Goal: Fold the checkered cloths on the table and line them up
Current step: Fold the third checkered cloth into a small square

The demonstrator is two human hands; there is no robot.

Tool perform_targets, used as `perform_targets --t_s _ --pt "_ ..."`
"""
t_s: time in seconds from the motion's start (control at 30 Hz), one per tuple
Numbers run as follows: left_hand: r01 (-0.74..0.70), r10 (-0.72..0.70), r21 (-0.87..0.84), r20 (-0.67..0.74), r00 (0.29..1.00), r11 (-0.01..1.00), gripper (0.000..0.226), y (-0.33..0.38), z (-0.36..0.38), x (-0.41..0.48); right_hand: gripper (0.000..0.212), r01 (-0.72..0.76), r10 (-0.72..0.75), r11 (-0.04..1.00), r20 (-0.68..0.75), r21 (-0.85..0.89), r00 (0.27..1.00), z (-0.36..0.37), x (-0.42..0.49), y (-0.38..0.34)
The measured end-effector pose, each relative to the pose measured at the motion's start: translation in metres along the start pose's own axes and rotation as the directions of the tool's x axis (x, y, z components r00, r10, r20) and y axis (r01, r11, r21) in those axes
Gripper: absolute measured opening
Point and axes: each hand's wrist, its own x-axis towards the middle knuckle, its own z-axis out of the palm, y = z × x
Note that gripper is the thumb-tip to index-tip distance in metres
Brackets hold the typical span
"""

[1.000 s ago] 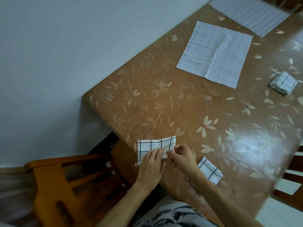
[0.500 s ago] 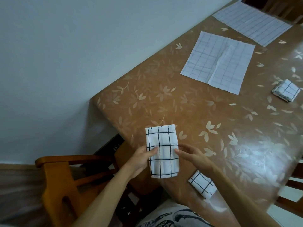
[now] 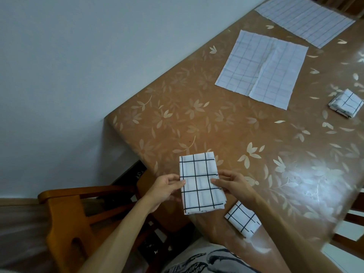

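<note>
A half-folded checkered cloth [image 3: 200,183], white with black grid lines, stands lengthwise at the near edge of the brown table [image 3: 226,131]. My left hand [image 3: 167,189] pinches its left edge and my right hand [image 3: 233,185] pinches its right edge. A small folded cloth [image 3: 242,218] lies just right of it, by my right forearm. Another folded cloth [image 3: 345,103] rests at the far right. Two unfolded checkered cloths lie flat further back: one [image 3: 262,68] mid-table, one [image 3: 305,18] at the far end.
A wooden chair [image 3: 78,211] stands to the left of the table's near corner, against the pale wall. Part of another chair [image 3: 352,223] shows at the right edge. The tabletop has a leaf pattern and a bright glare at the right.
The cloth lay sideways under both hands a second ago. It has since been turned lengthwise and is held by its two side edges, slightly further from the table edge.
</note>
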Motion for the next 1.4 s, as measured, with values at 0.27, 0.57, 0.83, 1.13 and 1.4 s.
perform_targets --t_s 0.27,0.57,0.83,1.13,1.4 --pt "-0.005 0.007 -0.028 0.084 0.996 1.0 0.042 0.001 -0.001 0.003 0.024 0.007 0.003 0.987 -0.059 0.163 0.998 0.0 0.007 0.01" --pt "0.013 -0.023 -0.118 -0.077 0.997 0.993 0.021 0.006 -0.001 0.011 0.029 -0.013 0.016 0.996 -0.035 0.092 0.999 -0.002 0.011 0.009" --pt "-0.026 0.018 -0.113 -0.075 0.997 0.993 0.021 0.002 0.0 0.015 0.023 -0.025 0.029 0.993 -0.027 0.112 0.999 -0.001 0.014 0.008" --pt "-0.147 0.24 0.329 -0.263 0.934 0.933 0.028 0.007 -0.001 0.046 0.035 -0.001 -0.039 0.963 -0.144 -0.269 0.989 0.002 0.055 0.015" --pt "-0.19 0.598 0.98 0.12 0.793 0.055 0.077 -0.017 0.007 0.092 0.03 -0.01 -0.142 0.909 -0.333 -0.416 0.932 0.007 0.101 0.021"
